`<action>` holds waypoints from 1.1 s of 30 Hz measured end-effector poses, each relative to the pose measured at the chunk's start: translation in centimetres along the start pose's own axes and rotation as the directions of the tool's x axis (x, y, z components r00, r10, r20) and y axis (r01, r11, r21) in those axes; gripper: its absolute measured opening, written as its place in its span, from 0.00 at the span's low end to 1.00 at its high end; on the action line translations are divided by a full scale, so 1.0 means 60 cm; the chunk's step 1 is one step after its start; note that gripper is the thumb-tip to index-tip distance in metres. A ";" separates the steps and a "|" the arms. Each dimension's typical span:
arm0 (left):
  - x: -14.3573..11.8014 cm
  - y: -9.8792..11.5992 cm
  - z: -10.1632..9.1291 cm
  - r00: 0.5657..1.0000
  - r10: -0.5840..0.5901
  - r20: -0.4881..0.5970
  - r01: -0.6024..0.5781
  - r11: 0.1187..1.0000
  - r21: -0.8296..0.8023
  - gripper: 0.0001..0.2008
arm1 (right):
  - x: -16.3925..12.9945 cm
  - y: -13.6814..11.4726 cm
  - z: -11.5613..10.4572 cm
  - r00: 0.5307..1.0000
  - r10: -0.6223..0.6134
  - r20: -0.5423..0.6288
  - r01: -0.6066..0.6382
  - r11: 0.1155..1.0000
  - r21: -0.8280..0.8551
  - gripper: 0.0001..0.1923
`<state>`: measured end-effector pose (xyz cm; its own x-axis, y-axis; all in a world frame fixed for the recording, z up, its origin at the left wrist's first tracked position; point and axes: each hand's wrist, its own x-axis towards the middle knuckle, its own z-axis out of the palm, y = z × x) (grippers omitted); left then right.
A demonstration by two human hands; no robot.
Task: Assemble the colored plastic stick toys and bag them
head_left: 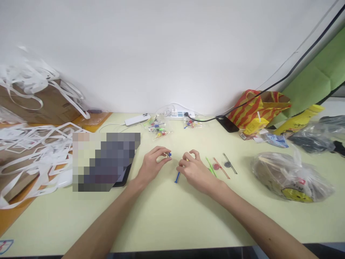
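Observation:
My left hand (155,163) pinches a small blue plastic piece (169,155) between thumb and fingertips, just above the table. To its right, my right hand (194,171) is curled over the tabletop with its fingertips drawn together. A blue plastic stick (177,177) pokes out below those fingers; whether they grip it is hidden. A speck of yellow shows at the fingertips. Beside my right hand lie a green plastic stick (212,169), a red stick with a round disc (222,168) and a black stick with a grey disc (230,163).
Bagged small coloured parts (157,127) lie near a power strip (178,114) at the wall. A partly blurred tablet (122,177) and white strips (40,154) are left. A phone (228,123), striped bag (249,108), drink carton (253,128) and plastic-wrapped bundle (291,178) stand right.

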<state>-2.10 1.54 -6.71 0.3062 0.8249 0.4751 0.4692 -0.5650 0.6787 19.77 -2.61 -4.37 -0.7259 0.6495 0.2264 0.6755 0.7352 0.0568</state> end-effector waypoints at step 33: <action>-0.021 0.075 0.018 0.964 0.249 -0.089 -0.261 0.948 -0.181 0.12 | -0.032 0.000 0.018 0.759 0.106 -0.642 0.005 0.986 0.169 0.11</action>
<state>0.50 -2.01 -4.85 0.3378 0.6539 0.6770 0.2148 -0.7538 0.6210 21.01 -3.64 -5.84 -0.3968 0.4463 0.8021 0.6401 0.7609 -0.1067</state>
